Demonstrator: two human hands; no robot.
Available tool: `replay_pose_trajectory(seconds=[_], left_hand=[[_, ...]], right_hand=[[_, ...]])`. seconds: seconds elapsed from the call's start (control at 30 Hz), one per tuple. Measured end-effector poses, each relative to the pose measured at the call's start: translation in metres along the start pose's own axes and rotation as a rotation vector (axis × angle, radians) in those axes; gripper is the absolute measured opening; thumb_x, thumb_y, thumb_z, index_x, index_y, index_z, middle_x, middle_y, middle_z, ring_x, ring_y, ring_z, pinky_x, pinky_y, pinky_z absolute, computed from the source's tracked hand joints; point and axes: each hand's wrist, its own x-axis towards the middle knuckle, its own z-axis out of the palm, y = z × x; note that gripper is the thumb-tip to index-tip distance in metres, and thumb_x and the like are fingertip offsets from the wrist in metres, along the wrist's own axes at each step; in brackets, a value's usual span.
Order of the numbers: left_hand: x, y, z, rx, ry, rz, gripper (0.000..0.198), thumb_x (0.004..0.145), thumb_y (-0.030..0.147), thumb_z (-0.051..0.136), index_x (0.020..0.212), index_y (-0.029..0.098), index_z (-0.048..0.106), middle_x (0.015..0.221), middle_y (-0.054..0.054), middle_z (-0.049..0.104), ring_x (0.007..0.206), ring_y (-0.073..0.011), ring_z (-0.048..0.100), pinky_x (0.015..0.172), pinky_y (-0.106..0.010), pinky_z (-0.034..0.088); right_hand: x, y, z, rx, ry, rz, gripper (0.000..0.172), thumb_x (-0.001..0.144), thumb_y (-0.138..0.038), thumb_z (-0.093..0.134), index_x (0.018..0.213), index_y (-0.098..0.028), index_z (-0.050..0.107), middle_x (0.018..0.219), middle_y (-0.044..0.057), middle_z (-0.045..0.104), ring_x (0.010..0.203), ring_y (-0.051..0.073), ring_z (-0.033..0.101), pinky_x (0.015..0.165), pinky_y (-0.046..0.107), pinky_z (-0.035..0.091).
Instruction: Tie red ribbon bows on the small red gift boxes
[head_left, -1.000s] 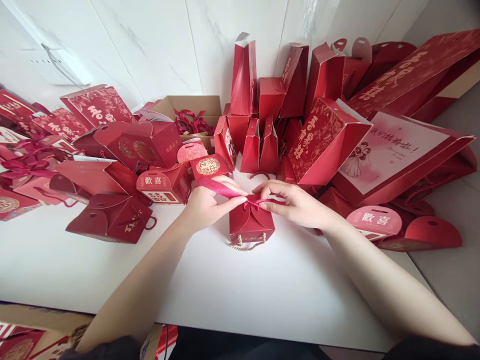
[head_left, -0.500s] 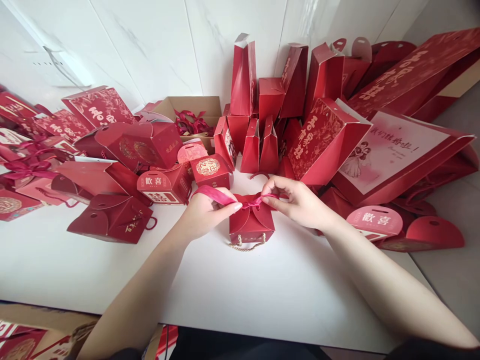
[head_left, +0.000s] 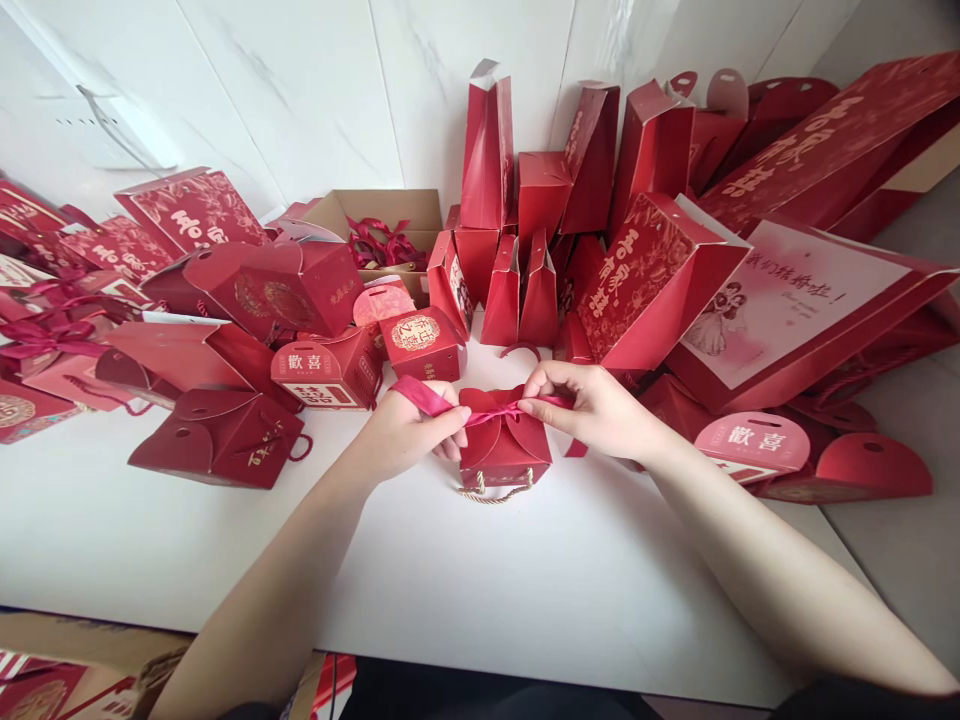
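Note:
A small red gift box [head_left: 504, 450] with petal-shaped top flaps and a rope handle stands on the white table [head_left: 465, 570]. A pink-red ribbon [head_left: 491, 413] runs across its top. My left hand [head_left: 409, 440] is closed on the ribbon's left end, beside the box. On the other side my right hand [head_left: 592, 410] pinches the ribbon's right end above the box's right edge. The ribbon is stretched taut between both hands.
Many red gift boxes and bags crowd the back of the table: a flat one [head_left: 225, 440] at left, a labelled small box [head_left: 330, 372], tall bags [head_left: 491, 150] by the wall. A cardboard box [head_left: 382, 215] holds ribbons. A large printed bag [head_left: 795, 300] lies at right.
Both hands have drawn apart slightly and lowered, pulling the ribbon flat and tight across the box top; the loose loop near the centre is gone.

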Motion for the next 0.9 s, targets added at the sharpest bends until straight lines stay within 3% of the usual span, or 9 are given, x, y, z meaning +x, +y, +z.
replay_pose_trajectory(seconds=[0.2, 0.37, 0.5, 0.57, 0.67, 0.73, 0.77, 0.83, 0.9], left_hand=[[0.000, 0.000, -0.003, 0.032, -0.033, 0.012, 0.025, 0.088, 0.026, 0.058, 0.066, 0.015, 0.055, 0.059, 0.000, 0.065, 0.054, -0.0108, 0.064, 0.054, -0.020, 0.051], [0.001, 0.001, -0.002, 0.034, -0.037, -0.003, 0.027, 0.088, 0.029, 0.058, 0.065, 0.015, 0.056, 0.060, -0.001, 0.065, 0.055, -0.0114, 0.064, 0.055, -0.021, 0.052], [0.000, 0.003, -0.006, 0.122, -0.038, -0.001, 0.037, 0.088, 0.042, 0.059, 0.064, 0.015, 0.058, 0.058, -0.001, 0.063, 0.051, -0.0094, 0.060, 0.054, -0.019, 0.049], [-0.003, 0.003, -0.017, 0.182, -0.076, -0.085, 0.047, 0.089, 0.055, 0.052, 0.066, 0.015, 0.063, 0.060, -0.003, 0.066, 0.046, -0.0091, 0.058, 0.050, -0.019, 0.047], [-0.014, 0.003, -0.049, 0.244, -0.327, -0.262, 0.068, 0.091, 0.066, 0.034, 0.068, 0.014, 0.071, 0.061, -0.010, 0.070, 0.039, -0.0111, 0.055, 0.041, -0.021, 0.041], [-0.022, 0.002, -0.069, 0.233, -0.597, -0.264, 0.066, 0.090, 0.065, 0.038, 0.069, 0.015, 0.075, 0.060, -0.012, 0.070, 0.036, -0.0116, 0.054, 0.037, -0.022, 0.036], [-0.025, 0.003, -0.076, 0.203, -0.669, -0.216, 0.060, 0.087, 0.064, 0.044, 0.072, 0.016, 0.076, 0.061, -0.012, 0.070, 0.037, -0.0117, 0.053, 0.038, -0.022, 0.036], [-0.026, 0.003, -0.078, 0.159, -0.577, -0.057, 0.050, 0.085, 0.060, 0.052, 0.073, 0.018, 0.075, 0.061, -0.008, 0.068, 0.041, -0.0111, 0.052, 0.041, -0.022, 0.037], [-0.021, 0.005, -0.065, 0.167, -0.259, 0.056, 0.042, 0.088, 0.055, 0.052, 0.077, 0.019, 0.071, 0.065, -0.005, 0.066, 0.053, -0.0129, 0.057, 0.048, -0.022, 0.041]], right_hand=[[-0.001, 0.000, -0.001, 0.044, -0.056, -0.028, 0.012, 0.090, -0.027, 0.058, 0.081, -0.020, 0.053, 0.076, -0.002, 0.055, 0.066, 0.012, 0.049, 0.059, 0.025, 0.043], [-0.003, -0.002, -0.002, 0.146, -0.074, 0.047, 0.014, 0.091, -0.028, 0.055, 0.083, -0.021, 0.047, 0.076, -0.002, 0.055, 0.061, 0.012, 0.054, 0.056, 0.025, 0.046], [-0.002, -0.004, -0.003, 0.056, -0.051, 0.011, 0.012, 0.092, -0.032, 0.056, 0.088, -0.021, 0.054, 0.076, -0.001, 0.057, 0.064, 0.013, 0.053, 0.061, 0.027, 0.045], [-0.002, -0.005, -0.003, -0.018, -0.044, -0.003, 0.016, 0.091, -0.036, 0.057, 0.091, -0.021, 0.059, 0.078, 0.000, 0.060, 0.069, 0.014, 0.054, 0.065, 0.028, 0.043], [-0.002, -0.005, -0.002, -0.041, -0.051, 0.022, 0.022, 0.091, -0.042, 0.057, 0.093, -0.021, 0.063, 0.084, 0.002, 0.064, 0.072, 0.015, 0.055, 0.067, 0.029, 0.043], [-0.001, -0.004, -0.001, -0.031, -0.050, 0.034, 0.025, 0.091, -0.045, 0.057, 0.091, -0.021, 0.064, 0.084, 0.002, 0.065, 0.072, 0.016, 0.055, 0.067, 0.029, 0.042], [-0.001, -0.004, -0.001, -0.028, -0.048, 0.036, 0.026, 0.091, -0.046, 0.057, 0.089, -0.021, 0.064, 0.083, 0.002, 0.064, 0.071, 0.015, 0.055, 0.066, 0.028, 0.042], [-0.001, -0.003, 0.000, -0.027, -0.052, 0.034, 0.027, 0.091, -0.047, 0.056, 0.087, -0.021, 0.064, 0.080, 0.001, 0.063, 0.069, 0.015, 0.053, 0.065, 0.028, 0.041], [-0.001, -0.003, 0.000, -0.022, -0.060, 0.032, 0.028, 0.091, -0.047, 0.055, 0.086, -0.020, 0.063, 0.079, 0.001, 0.061, 0.068, 0.015, 0.052, 0.064, 0.028, 0.041]])
